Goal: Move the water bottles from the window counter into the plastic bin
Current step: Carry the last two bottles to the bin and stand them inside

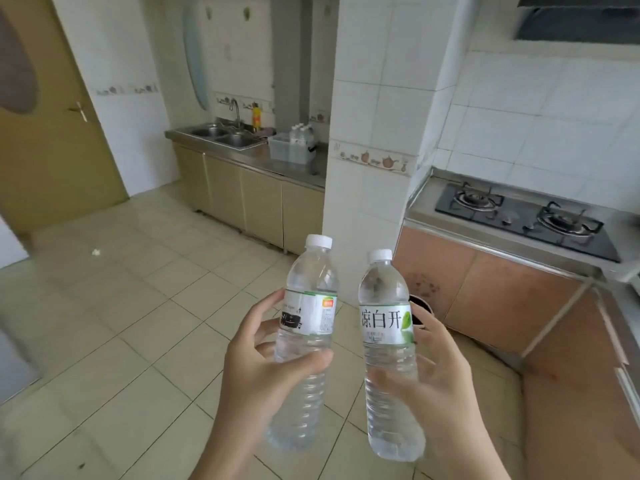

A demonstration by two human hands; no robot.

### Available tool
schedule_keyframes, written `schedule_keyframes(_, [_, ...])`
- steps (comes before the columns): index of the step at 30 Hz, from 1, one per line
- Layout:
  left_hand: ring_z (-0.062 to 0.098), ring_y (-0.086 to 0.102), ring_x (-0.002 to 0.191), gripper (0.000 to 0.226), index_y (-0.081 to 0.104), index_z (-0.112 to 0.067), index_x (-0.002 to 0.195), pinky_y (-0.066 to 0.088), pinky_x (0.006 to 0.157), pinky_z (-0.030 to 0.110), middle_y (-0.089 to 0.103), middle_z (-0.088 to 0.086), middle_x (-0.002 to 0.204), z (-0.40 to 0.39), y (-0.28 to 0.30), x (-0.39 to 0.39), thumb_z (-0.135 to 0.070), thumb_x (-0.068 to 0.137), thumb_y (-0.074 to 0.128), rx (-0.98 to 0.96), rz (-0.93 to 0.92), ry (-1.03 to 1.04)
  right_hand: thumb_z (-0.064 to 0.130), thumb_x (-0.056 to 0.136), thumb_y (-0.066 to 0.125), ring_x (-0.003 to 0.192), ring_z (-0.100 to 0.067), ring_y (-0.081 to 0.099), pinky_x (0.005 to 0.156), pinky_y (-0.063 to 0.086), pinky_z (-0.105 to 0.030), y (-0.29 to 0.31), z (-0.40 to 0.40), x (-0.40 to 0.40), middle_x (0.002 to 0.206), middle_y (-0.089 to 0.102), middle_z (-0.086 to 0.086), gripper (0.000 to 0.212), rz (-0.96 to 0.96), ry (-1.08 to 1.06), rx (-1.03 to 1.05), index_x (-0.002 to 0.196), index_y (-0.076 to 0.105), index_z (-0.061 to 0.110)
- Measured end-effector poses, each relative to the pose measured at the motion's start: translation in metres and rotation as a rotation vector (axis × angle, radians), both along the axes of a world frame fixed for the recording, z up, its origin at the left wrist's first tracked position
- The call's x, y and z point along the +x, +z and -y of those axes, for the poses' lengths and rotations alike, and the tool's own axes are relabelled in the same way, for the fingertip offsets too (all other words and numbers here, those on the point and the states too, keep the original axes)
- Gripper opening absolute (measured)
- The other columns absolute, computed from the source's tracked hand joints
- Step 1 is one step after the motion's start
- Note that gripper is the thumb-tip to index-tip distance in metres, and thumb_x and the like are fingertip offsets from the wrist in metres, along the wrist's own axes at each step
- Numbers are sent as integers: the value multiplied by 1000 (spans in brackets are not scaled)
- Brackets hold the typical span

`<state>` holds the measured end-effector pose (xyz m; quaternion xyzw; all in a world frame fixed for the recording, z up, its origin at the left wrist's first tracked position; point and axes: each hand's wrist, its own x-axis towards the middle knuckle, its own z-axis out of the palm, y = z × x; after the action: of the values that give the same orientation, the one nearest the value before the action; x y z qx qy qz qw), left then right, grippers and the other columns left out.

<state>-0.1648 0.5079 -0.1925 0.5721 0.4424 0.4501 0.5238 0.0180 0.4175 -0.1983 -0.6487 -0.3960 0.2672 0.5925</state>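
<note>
I hold two clear water bottles with white caps and white-green labels, both upright over the tiled floor. My left hand (pixel 259 372) grips the left water bottle (pixel 308 289) around its middle. My right hand (pixel 436 382) grips the right water bottle (pixel 382 292) around its lower half. Far ahead, a translucent plastic bin (pixel 289 150) sits on the steel counter beside the sink. Several more bottles (pixel 300 132) stand just behind the bin; whether they are inside it I cannot tell.
A double sink (pixel 225 136) with a tap is left of the bin. A white tiled pillar (pixel 374 116) stands between the sink counter and a gas hob (pixel 526 216) on the right counter. A brown door (pixel 45 116) is at far left. Tiled floor (pixel 138 289) lies ahead.
</note>
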Motion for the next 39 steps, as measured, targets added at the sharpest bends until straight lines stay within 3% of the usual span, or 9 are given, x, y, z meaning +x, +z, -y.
schedule_keyframes(2, [12,71,98,83,59,-63,108,56,90,41,73,-7,108,-27,0,5,-29,39,90,1,-4,41,-1,52,88,94,-15,70,83,57,-44,-1,-34,8,104,68,12,88,7,21,-12,117,56,49])
schedule_keyframes(4, [13,71,98,84,59,-64,108,56,89,39,73,-7,107,-56,-1,8,-32,36,89,-4,4,81,3,51,89,100,-17,68,87,55,-46,-2,-69,14,107,67,14,87,1,53,-20,116,55,52])
schedule_keyframes(7, [13,73,93,84,59,-64,107,56,86,38,74,-7,104,-105,-4,9,-35,34,88,1,10,127,3,51,90,99,-16,68,83,56,-39,-7,-125,20,112,64,10,90,-13,93,-22,118,54,51])
schedule_keyframes(12, [17,73,94,86,60,-61,109,56,91,49,75,-3,105,-205,-11,5,-33,34,90,-24,49,156,1,52,89,94,-11,70,75,54,-27,-14,-230,19,111,65,5,89,-21,129,-9,114,54,54])
schedule_keyframes(19, [18,74,90,86,61,-59,109,56,89,48,75,-1,103,-355,-4,-1,-31,33,91,-38,56,121,4,53,90,93,-10,69,78,58,-40,-1,-374,8,113,63,10,90,-33,112,-16,113,50,58])
schedule_keyframes(24, [19,72,96,86,61,-59,110,55,91,50,75,-5,103,-439,-1,-1,-32,34,91,-24,63,127,1,54,88,92,-8,69,75,56,-32,3,-462,9,111,62,13,89,-38,124,-13,116,51,53])
schedule_keyframes(27, [17,72,97,87,60,-59,111,55,92,50,75,-5,105,-488,-1,2,-33,34,91,-24,61,137,-4,56,86,84,-4,69,72,54,-29,3,-515,13,96,66,18,86,-32,149,-14,108,52,55])
schedule_keyframes(32, [11,73,90,86,59,-59,112,58,82,38,75,-8,101,-593,-9,14,-28,38,92,-10,52,207,-11,58,82,81,3,68,59,54,-17,-2,-629,25,89,65,35,83,-45,218,6,102,52,53])
schedule_keyframes(39, [12,71,95,87,60,-62,108,57,84,38,74,-10,103,-734,-11,35,-30,33,91,-26,42,264,-7,55,85,81,-9,71,71,56,-33,-9,-785,47,94,68,21,84,-77,260,-3,107,55,52])
